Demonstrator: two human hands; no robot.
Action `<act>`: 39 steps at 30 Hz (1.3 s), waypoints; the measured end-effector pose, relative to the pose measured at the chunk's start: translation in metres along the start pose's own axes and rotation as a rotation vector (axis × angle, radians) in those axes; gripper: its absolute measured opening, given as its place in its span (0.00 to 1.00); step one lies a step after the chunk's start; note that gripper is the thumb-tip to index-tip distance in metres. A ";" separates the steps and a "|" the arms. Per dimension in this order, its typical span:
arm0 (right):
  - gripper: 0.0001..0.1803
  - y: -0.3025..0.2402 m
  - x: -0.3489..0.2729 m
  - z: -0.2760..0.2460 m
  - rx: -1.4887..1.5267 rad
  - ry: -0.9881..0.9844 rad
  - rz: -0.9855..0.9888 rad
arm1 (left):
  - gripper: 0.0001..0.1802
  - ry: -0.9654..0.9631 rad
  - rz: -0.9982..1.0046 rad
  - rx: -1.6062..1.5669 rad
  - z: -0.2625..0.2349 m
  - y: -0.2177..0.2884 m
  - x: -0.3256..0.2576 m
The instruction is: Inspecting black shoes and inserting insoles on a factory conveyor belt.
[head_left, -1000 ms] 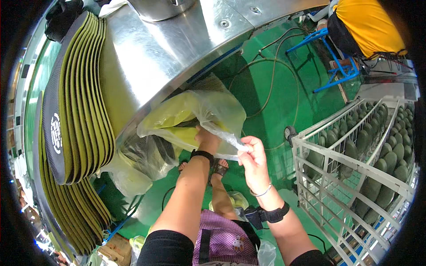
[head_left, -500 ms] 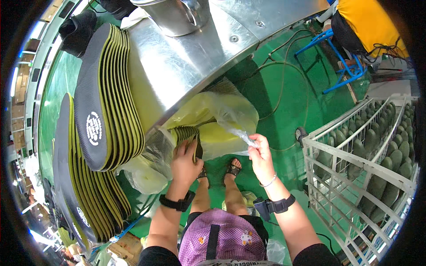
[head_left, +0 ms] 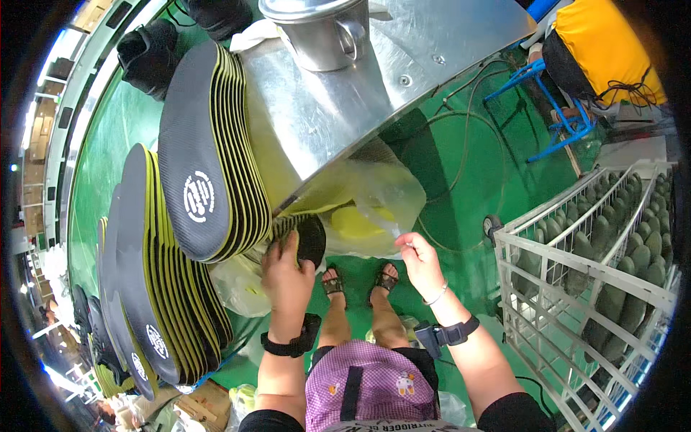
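My left hand (head_left: 286, 270) is closed around a small stack of dark insoles (head_left: 312, 241) with yellow-green edges, below the metal table's corner. The palm hides part of that stack. Thumb and fingertips of my right hand (head_left: 421, 263) pinch the edge of a clear plastic bag (head_left: 403, 191). Yellow-green pieces show through the bag, which hangs beside the table. Left of my left hand stands a tall stack of black insoles (head_left: 194, 158) with white print. More insole stacks (head_left: 140, 266) lean beyond it.
A metal table (head_left: 324, 108) carries a lidded steel cup (head_left: 320, 36). On the right is a white wire rack (head_left: 547, 252) filled with grey-green oval pieces. A blue-framed stool (head_left: 540, 108) and a yellow item (head_left: 608, 50) are at the far right. Black shoes (head_left: 147, 57) lie far left.
The view has shifted, so the table and stacks sit further right. My left hand has turned the small insole stack, showing more of its dark face. My right hand still pinches the bag.
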State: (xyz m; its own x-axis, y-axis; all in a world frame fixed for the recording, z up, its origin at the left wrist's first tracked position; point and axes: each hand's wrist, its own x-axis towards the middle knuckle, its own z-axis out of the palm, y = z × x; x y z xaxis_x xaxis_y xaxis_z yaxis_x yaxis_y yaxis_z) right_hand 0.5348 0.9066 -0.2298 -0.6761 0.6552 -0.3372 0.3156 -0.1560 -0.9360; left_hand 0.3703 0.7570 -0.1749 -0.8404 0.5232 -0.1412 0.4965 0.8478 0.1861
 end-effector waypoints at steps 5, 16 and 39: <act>0.10 0.003 0.008 0.000 -0.015 0.016 -0.018 | 0.26 0.150 0.165 -0.216 -0.036 -0.004 -0.012; 0.34 -0.055 0.003 -0.011 -0.784 -0.206 -0.424 | 0.27 -0.371 0.677 -0.492 -0.104 -0.006 -0.042; 0.25 -0.272 -0.030 -0.027 0.740 -0.366 0.181 | 0.33 0.405 -0.125 -1.043 -0.138 0.034 -0.004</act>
State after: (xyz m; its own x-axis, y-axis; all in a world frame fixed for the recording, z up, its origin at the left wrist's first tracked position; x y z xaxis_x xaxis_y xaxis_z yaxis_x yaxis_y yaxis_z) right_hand 0.4872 0.9498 0.0377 -0.8702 0.3129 -0.3806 0.0086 -0.7627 -0.6466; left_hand 0.3604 0.7716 -0.0339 -0.9744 0.2119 0.0752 0.1394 0.3067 0.9415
